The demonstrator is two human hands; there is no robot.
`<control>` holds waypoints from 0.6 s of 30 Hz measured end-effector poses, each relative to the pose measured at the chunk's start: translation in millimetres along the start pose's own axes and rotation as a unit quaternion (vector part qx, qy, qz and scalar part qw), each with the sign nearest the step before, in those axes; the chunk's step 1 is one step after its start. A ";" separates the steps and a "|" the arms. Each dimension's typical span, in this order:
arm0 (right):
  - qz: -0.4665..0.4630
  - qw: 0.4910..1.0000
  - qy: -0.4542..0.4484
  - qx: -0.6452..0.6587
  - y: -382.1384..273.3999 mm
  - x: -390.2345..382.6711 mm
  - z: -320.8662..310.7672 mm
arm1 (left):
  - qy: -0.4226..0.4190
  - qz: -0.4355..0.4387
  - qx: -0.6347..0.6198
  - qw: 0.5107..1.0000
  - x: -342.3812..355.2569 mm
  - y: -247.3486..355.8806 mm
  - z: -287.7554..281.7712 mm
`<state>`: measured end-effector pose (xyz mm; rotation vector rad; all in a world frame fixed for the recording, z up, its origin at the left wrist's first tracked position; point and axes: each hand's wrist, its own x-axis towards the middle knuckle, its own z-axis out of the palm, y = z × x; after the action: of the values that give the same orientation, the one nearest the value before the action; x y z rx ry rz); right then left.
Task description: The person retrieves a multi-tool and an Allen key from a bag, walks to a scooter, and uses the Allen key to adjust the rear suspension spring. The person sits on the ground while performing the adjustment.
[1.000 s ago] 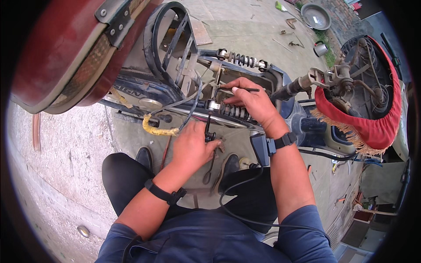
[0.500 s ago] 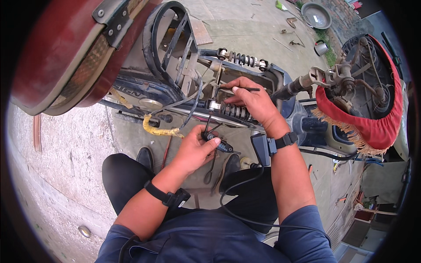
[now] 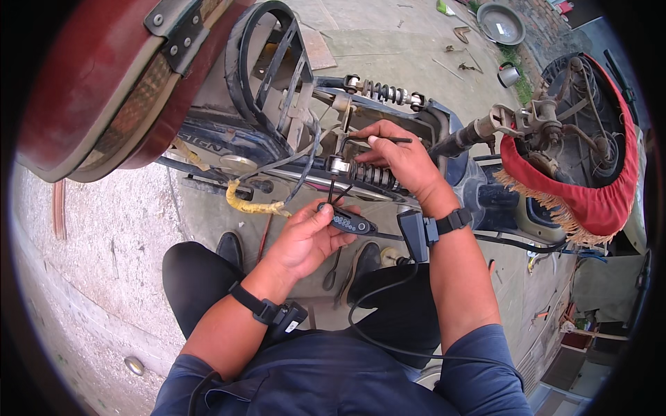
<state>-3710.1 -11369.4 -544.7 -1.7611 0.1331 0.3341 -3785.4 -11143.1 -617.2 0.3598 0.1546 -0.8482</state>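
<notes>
My left hand (image 3: 303,240) grips a black folding hex key set (image 3: 350,220) between thumb and fingers. One of its keys is swung out and points up to the silver end mount (image 3: 338,167) of the nearer shock absorber (image 3: 374,175). Whether the key tip sits in the bolt is too small to tell. On the far side of that mount, my right hand (image 3: 406,161) pinches the long arm of a black L-shaped hex key (image 3: 395,141). The bent end of this key reaches down beside the mount, and my right fingers lie close to the coil spring.
A second shock absorber (image 3: 385,93) lies farther off on the vehicle's frame. A black rack hoop (image 3: 253,76) and a red box (image 3: 104,90) stand at left. A yellow-wrapped cable (image 3: 250,202) hangs near my left hand. The handlebar end with red cloth (image 3: 569,197) is at right.
My left hand has turned, rolling the folding hex key set so its flat side faces up and its body has risen slightly. My right hand has hardly moved.
</notes>
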 end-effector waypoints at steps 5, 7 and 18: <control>0.007 1.000 -0.004 0.004 1.5 0.0 -1.4 | -0.003 0.012 0.038 0.999 1.1 0.1 -2.3; 0.004 1.000 0.001 0.014 4.1 -0.9 -1.7 | 0.010 0.009 0.076 0.997 2.6 1.8 -3.3; 0.012 1.000 -0.004 0.015 -0.4 0.2 -0.3 | 0.145 0.211 0.748 0.613 8.9 0.7 7.1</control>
<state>-3709.8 -11369.6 -544.4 -1.7297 0.1538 0.3548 -3779.1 -11151.6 -612.9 2.0594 -0.4047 -0.2235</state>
